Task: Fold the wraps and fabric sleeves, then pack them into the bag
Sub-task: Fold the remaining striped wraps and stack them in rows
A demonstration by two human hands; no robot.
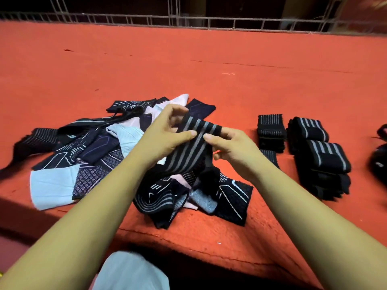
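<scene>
A black wrap with grey stripes (189,151) is held above a loose pile of wraps and fabric sleeves (92,155) in black, navy, pale blue and pink. My left hand (165,130) pinches the wrap's upper part from the left. From the right, my right hand (232,145) grips it with the thumb on top and the fingers curled under. The wrap's lower end trails into the pile. Folded black wraps stand in two stacks on the right, one small (271,132) and one long (320,158).
Everything lies on a red-orange platform (230,84) whose front edge drops off near me. A dark object, perhaps the bag (379,158), shows at the far right edge. A metal railing (188,19) runs along the back. Pale fabric (129,271) sits below, near my body.
</scene>
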